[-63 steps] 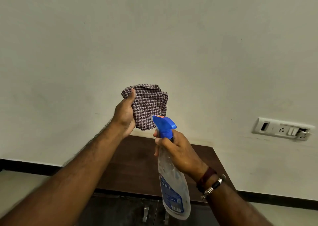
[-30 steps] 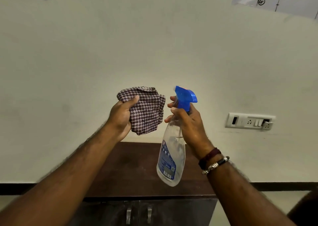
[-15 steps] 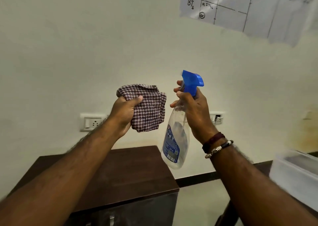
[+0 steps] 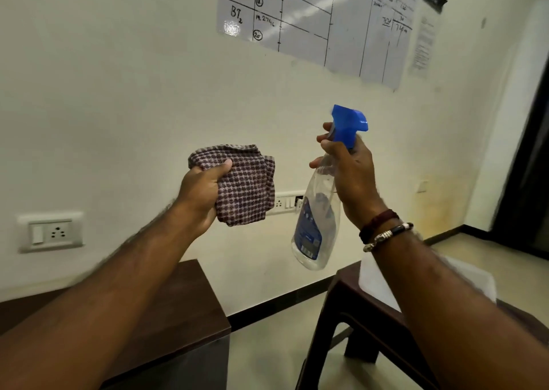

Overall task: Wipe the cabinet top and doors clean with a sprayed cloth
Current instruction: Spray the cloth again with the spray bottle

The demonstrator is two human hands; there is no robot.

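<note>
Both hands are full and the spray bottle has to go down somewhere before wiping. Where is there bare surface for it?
The dark cabinet top shows a bare patch between the left forearm and its right edge, below the wall. The brown stool at right is crowded: a white container fills most of its seat, leaving a thin strip along the left rim.

Office room: wall whiteboard chart, switch sockets.
</note>
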